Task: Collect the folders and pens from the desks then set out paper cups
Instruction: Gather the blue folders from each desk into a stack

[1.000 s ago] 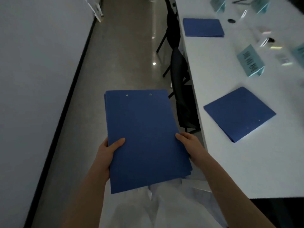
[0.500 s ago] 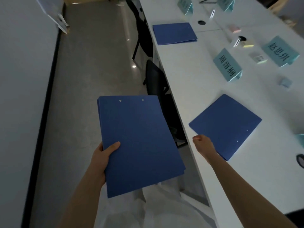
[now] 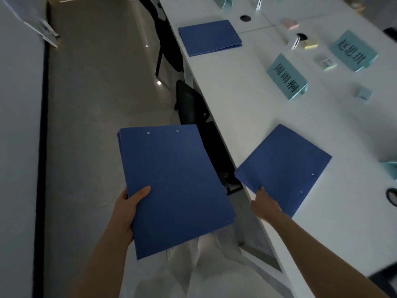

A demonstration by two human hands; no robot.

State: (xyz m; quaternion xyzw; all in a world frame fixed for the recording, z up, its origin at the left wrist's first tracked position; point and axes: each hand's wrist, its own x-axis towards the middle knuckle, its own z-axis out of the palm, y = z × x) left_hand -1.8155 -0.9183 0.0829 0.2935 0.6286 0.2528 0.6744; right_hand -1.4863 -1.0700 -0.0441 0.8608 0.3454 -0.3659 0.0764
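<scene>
Left hand [image 3: 126,208]: my thumb lies on top of the stack of blue folders [image 3: 174,186], fingers clamped beneath.
Right hand [image 3: 265,204]: at the near corner of the desk folder [image 3: 283,168]; grip probably pinching, I cannot tell.
Desk [image 3: 247,108]: another folder [image 3: 209,37] farther along.

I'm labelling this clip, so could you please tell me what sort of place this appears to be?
Probably a meeting room: a long white desk carries teal folded-card name signs and flat blue folders, and black chairs are tucked along its edge.

The right hand [image 3: 265,206] fingers lie hidden beneath the desk folder [image 3: 283,168].
</scene>
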